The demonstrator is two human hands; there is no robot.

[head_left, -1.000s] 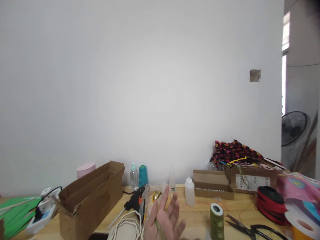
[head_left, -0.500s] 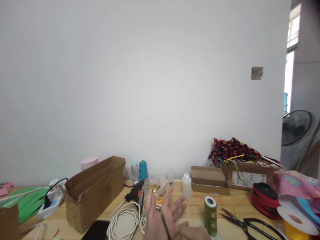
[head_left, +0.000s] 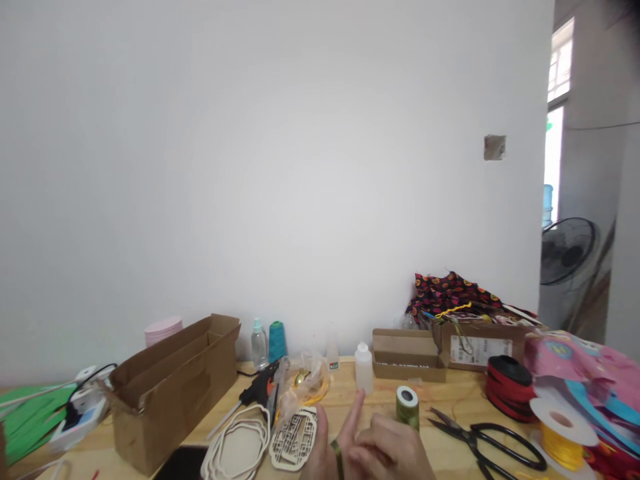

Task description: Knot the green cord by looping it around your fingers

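Observation:
At the bottom middle, my left hand (head_left: 327, 450) has its thumb and index finger stretched up and apart. A band of olive green thread (head_left: 338, 459) is looped across it. My right hand (head_left: 393, 448) is close against it on the right, fingers curled in a pinch at the thread; its fingertips are partly hidden. An olive green thread spool (head_left: 411, 415) stands upright just behind my right hand. Left of my left hand lies a wooden lattice cutout (head_left: 294, 440), with pale wooden frame outlines (head_left: 237, 443) stacked beside it.
Black-handled scissors (head_left: 480, 440) lie open on the right, near a yellow ribbon spool (head_left: 565, 440) and a red cord spool (head_left: 510, 390). A white squeeze bottle (head_left: 364, 368) stands behind my hands. A glue gun (head_left: 257, 387) and a long cardboard box (head_left: 175, 393) are on the left.
My left hand has turned from palm showing, fingers spread, to index finger pointing up. My right hand has risen beside it, fingers curled. The view has swung slightly to the right.

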